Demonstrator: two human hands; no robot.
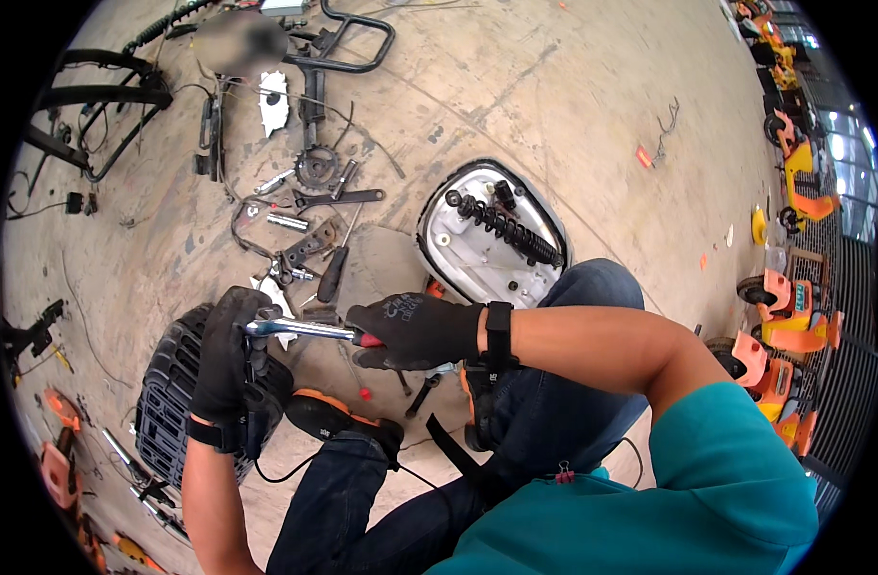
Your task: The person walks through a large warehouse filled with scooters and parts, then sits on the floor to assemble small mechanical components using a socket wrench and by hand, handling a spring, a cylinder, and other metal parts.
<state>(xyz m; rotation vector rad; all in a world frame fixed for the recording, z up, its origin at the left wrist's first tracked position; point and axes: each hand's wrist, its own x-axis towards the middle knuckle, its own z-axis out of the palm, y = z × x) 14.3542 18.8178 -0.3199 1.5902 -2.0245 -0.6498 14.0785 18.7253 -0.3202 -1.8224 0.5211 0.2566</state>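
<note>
My right hand (415, 331), in a black glove, is closed round the red grip of a chrome ratchet wrench (309, 330). The tool lies roughly level, its head pointing left. At that head, my left hand (226, 355), gloved too, is curled with its fingers against it; what sits under the fingers is hidden. Beneath and beside the left hand stands a black knobbly tyre (166, 407), partly covered by my wrist. A screwdriver (334, 273) with a dark handle lies on the floor just beyond the ratchet.
Past my hands lie an adjustable wrench (338, 197), a toothed sprocket (316, 166) and a black tubular frame (367, 57). A white seat base (477, 244) holds a coil-spring shock absorber (515, 233). Orange and yellow ride-on vehicles (779, 292) line the right side.
</note>
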